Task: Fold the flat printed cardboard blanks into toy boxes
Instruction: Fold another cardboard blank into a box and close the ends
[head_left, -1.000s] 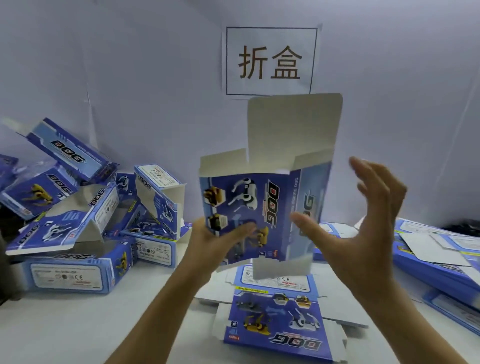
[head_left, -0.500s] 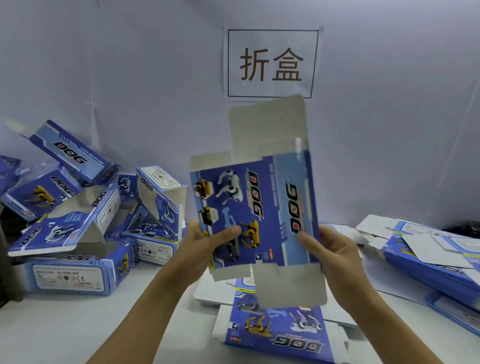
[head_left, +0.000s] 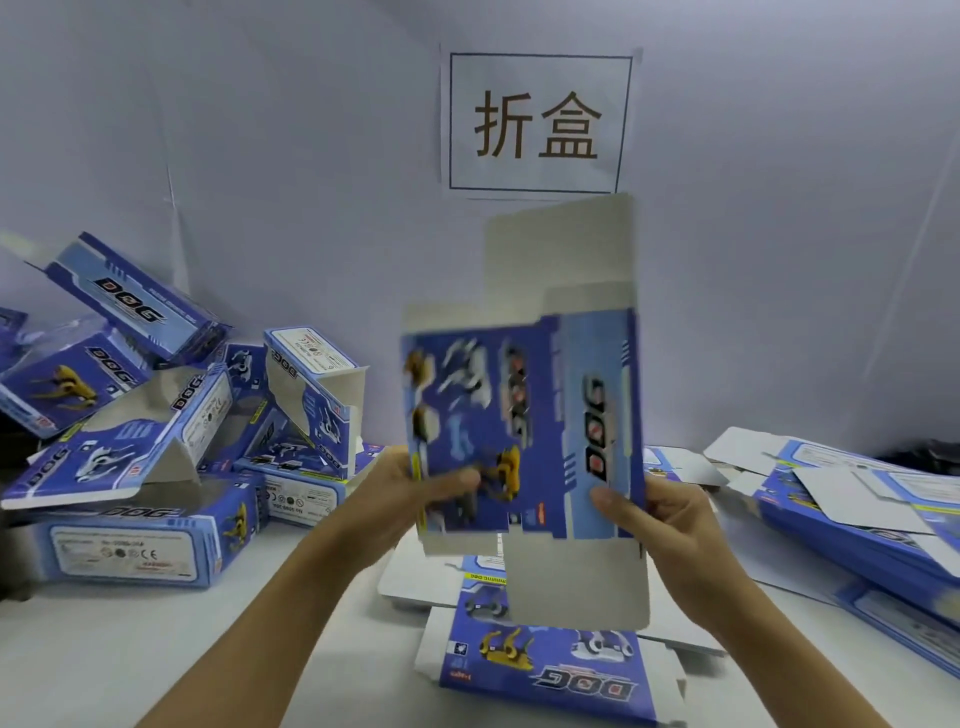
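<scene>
Nearest, bottom centre: a flat blank (head_left: 550, 670) lies printed side up on the white bench (head_left: 156, 649), "DOG" upside down to the viewer, on top of more flat blanks.

Above it, mid-frame: held blank (head_left: 524, 415) is upright in the air between both hands, printed face toward the viewer, partly opened into a sleeve. Plain grey flaps stick out top and bottom. The print is motion-blurred on its left half.

Left hand (head_left: 415, 493) pinches the lower left edge, thumb lying across the printed front, fingers hidden behind. Right hand (head_left: 660, 514) pinches the lower right edge, thumb on the light-blue side panel, fingers wrapped behind.

Right edge of frame: stack of flat blanks (head_left: 852, 509) on the bench, well apart from the hands.

Left side, farther back: heap of folded boxes (head_left: 150, 431), tilted and leaning on each other, some with open flaps.

Back, top centre: paper sign (head_left: 537, 122) with two characters on the wall.
</scene>
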